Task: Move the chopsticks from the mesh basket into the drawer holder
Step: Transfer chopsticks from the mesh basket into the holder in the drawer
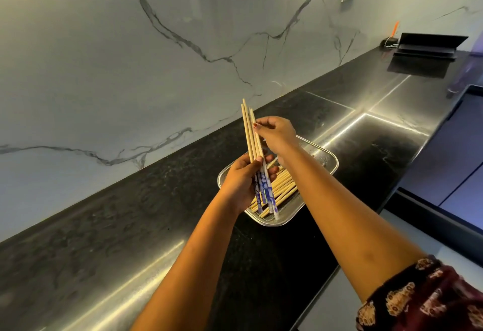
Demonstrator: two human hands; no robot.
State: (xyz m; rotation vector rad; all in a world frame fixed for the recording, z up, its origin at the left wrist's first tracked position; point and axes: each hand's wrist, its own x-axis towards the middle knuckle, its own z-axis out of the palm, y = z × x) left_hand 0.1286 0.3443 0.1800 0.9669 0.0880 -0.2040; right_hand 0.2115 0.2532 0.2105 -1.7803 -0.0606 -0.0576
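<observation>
Now my left hand [239, 183] grips upright chopsticks [251, 134]; my right hand [277, 134] pinches their tips; loose ones lie lengthwise just below in the mesh basket [321, 158].

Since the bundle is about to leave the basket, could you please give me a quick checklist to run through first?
1. Left hand grip on the held chopsticks: ok, closed round them.
2. Right hand steadying the upper ends: ok.
3. Ends aligned: not ok, uneven.
4. Mesh basket emptied: not ok, loose chopsticks remain.
5. Drawer holder ready: cannot tell, out of view.
</observation>
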